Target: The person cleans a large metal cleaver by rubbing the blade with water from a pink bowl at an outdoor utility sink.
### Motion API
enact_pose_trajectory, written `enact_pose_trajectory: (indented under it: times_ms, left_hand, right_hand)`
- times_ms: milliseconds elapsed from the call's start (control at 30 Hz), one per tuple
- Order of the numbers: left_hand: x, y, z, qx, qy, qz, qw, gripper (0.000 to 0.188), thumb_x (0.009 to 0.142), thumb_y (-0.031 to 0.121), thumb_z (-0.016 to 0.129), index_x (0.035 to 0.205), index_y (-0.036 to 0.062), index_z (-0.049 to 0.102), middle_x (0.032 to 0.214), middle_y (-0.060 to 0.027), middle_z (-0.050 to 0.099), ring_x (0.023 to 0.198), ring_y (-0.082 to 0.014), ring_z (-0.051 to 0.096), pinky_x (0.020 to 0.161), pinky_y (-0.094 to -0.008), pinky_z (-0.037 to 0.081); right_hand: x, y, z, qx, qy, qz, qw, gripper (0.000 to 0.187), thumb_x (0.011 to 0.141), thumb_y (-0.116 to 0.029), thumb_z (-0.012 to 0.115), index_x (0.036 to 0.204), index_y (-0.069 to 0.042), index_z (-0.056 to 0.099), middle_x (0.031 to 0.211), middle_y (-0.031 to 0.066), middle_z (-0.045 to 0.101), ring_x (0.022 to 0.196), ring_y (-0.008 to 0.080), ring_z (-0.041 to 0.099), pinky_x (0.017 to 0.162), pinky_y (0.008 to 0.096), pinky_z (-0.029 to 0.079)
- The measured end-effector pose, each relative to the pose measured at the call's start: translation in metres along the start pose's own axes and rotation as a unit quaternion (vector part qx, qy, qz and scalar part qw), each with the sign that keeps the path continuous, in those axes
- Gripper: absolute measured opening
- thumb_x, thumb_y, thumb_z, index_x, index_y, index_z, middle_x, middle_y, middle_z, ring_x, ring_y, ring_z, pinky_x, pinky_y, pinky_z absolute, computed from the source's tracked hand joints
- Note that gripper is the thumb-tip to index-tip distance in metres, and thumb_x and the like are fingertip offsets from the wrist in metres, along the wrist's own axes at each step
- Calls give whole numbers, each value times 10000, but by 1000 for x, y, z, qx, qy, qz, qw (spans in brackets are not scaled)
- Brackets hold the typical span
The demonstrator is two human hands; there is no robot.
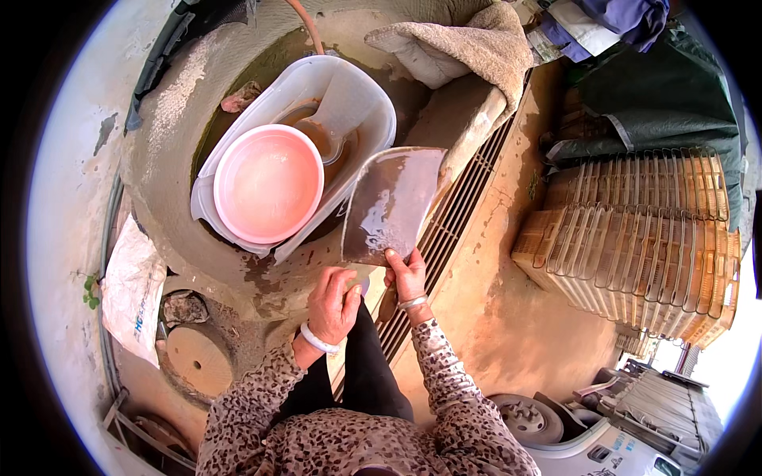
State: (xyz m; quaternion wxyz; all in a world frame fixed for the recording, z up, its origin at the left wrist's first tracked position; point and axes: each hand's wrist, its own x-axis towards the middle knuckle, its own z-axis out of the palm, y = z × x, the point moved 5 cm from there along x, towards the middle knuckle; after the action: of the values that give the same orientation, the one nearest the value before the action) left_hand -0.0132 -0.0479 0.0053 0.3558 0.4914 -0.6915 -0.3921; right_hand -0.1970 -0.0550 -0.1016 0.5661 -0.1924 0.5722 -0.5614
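1. Seen from above, a person in a leopard-print top stands at a round concrete basin (178, 111) outdoors; the ground around it is bare, reddish and stained.
2. The right hand (406, 278) grips the lower edge of a clear, wet plastic tray (390, 205), fingers (394, 255) closed on it, holding it tilted above the basin's rim and a metal drain grate (456, 218).
3. The left hand (333, 305), wearing a white bracelet, is curled shut around a small pale object just below the tray; what it is cannot be made out.
4. Inside the basin sits a white plastic tub (361, 95) with brownish water and a pink bowl (268, 182) resting in it.
5. A beige towel (468, 44) lies draped over the basin's far edge.
6. To the right stand stacks of tan plastic crates (643, 238), partly under a dark tarpaulin (659, 95).
7. At the left a white sack (131, 289) lies on the ground, with a round concrete lid (197, 358) near it.
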Motion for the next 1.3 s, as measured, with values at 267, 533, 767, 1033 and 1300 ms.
enact_pose_trajectory:
  times_ms: [267, 533, 767, 1033, 1300]
  left_hand:
    - [-9, 77, 205, -24, -44, 140, 989, 436, 824, 91, 667, 1221, -25, 529, 1287, -179, 506, 1250, -377, 477, 1057, -464, 410]
    - [44, 15, 286, 120, -50, 189, 973, 626, 847, 162, 688, 1392, -6, 430, 1502, -160, 375, 1411, -350, 338, 1156, -496, 292]
    - [47, -2, 303, 110, -66, 172, 977, 650, 870, 165, 667, 1437, 17, 385, 1530, -165, 335, 1430, -350, 309, 1172, -493, 263]
    - [47, 3, 308, 142, -68, 161, 974, 696, 849, 179, 698, 1442, 6, 379, 1531, -160, 336, 1440, -348, 293, 1172, -481, 272]
    - [62, -7, 315, 158, -54, 158, 973, 684, 868, 236, 681, 1439, 3, 385, 1535, -159, 344, 1449, -345, 282, 1175, -485, 265]
  right_hand:
    - [-102, 18, -209, -71, 236, -94, 965, 146, 929, -109, 670, 984, -61, 544, 738, 1, 617, 513, 71, 519, 423, 239, 423]
    - [-67, 35, -201, -77, 176, -11, 981, 187, 935, -145, 674, 938, -61, 508, 641, 16, 569, 439, 86, 487, 386, 243, 422]
    - [-84, 67, -215, 119, 29, 87, 989, 151, 992, -216, 599, 976, -89, 517, 672, 51, 572, 509, 156, 543, 490, 322, 518]
    - [-98, 58, -207, 55, 156, 97, 982, 111, 970, -145, 620, 1011, -88, 533, 561, 16, 508, 396, 124, 463, 366, 290, 423]
    - [-73, 53, -218, -19, 141, 89, 986, 172, 964, -194, 642, 951, -82, 513, 544, 11, 467, 392, 131, 449, 369, 297, 417]
